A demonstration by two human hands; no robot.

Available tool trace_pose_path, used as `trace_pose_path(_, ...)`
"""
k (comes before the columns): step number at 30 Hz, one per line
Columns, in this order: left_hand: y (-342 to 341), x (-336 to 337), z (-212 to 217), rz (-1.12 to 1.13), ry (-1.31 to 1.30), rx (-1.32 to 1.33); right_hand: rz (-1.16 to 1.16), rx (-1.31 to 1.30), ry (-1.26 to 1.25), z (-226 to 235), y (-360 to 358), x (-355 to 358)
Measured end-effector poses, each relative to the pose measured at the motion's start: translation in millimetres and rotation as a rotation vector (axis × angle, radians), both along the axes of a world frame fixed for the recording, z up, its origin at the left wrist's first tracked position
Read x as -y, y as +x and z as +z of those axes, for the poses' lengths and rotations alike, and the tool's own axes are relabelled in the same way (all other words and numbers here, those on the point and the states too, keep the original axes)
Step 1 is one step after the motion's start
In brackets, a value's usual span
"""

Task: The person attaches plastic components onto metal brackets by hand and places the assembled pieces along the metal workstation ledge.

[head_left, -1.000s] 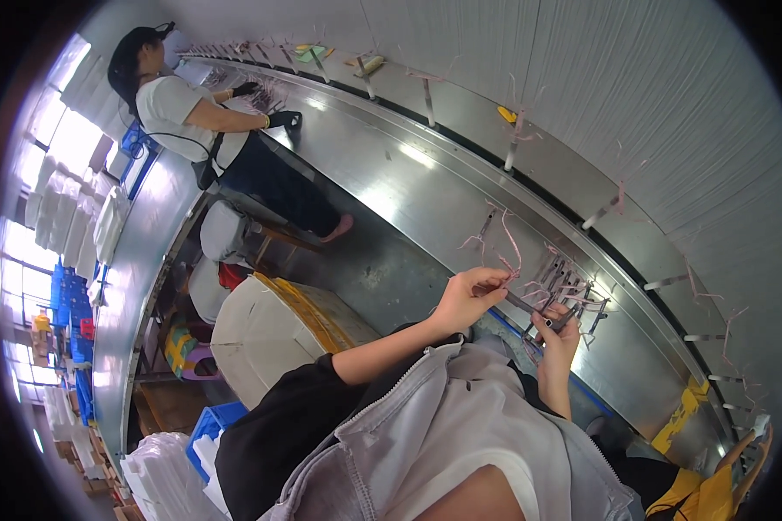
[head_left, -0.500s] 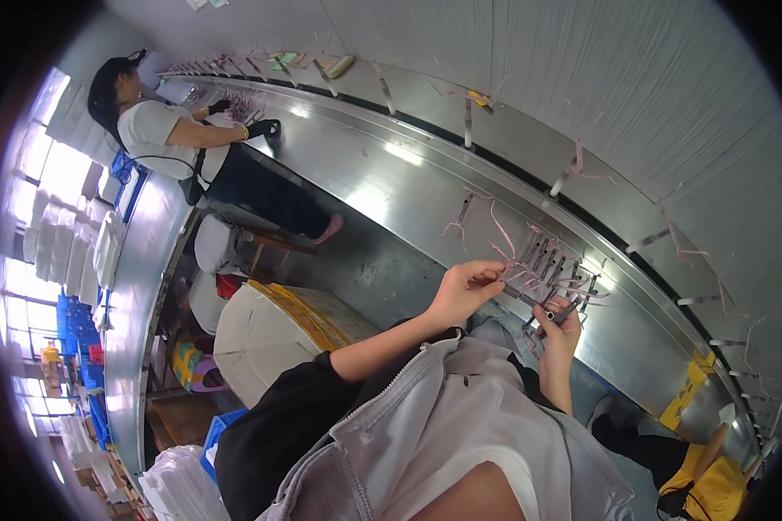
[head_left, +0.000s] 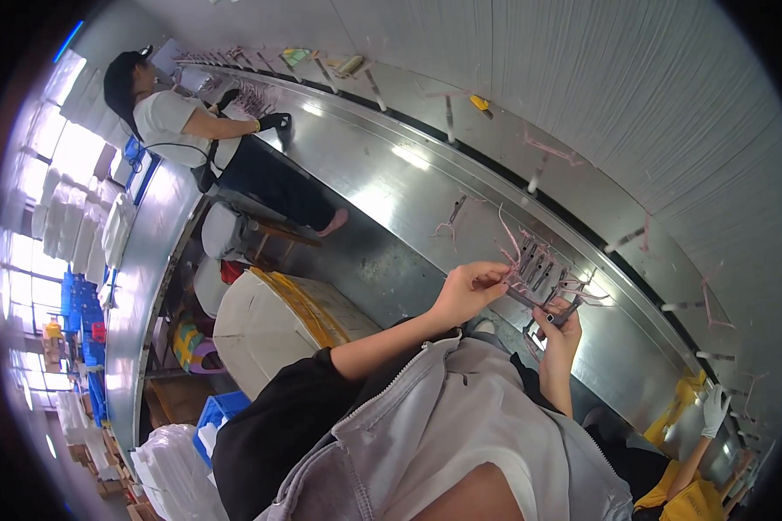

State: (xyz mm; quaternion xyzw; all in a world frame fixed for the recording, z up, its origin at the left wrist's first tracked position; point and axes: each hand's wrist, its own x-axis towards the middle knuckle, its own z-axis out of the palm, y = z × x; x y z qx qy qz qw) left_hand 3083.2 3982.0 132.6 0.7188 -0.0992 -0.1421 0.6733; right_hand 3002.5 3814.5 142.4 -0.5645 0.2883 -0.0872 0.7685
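Note:
My left hand [head_left: 469, 291] pinches the pink strands at one end of a dark grey stick-like part [head_left: 520, 298] with pink branching strands. My right hand [head_left: 559, 333] is closed around the other end of this part, by a small dark piece with a round hole or stud. Just beyond my hands, a row of similar grey parts with pink strands [head_left: 543, 260] lies on the metal bench [head_left: 374, 195]. One more such part [head_left: 457, 208] lies apart, farther left. My right fingertips partly hide what they grip.
Along the bench's far side runs a line of upright pale posts [head_left: 537, 174], some bearing pink strands. A person in a white top [head_left: 169, 122] works at far left; a white-gloved hand [head_left: 715, 411] shows at right. A large white container [head_left: 252, 321] stands left of me.
The posts have shifted left along the line. At right, the other person's gloved hand has risen toward the posts. My hands keep nearly the same place and hold.

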Motion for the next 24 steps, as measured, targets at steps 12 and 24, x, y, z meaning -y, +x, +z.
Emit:
trace_pose_path(12, 87.8, -108.1, 12.9, 0.008, 0.086, -0.041, 0.033, 0.032, 0.024, 0.3, 88.9, -105.0)
trace_pose_path(24, 172.4, -224.6, 9.7, -0.012, 0.118, -0.01, 0.049, -0.008, 0.023, 0.4, 171.1, -223.3)
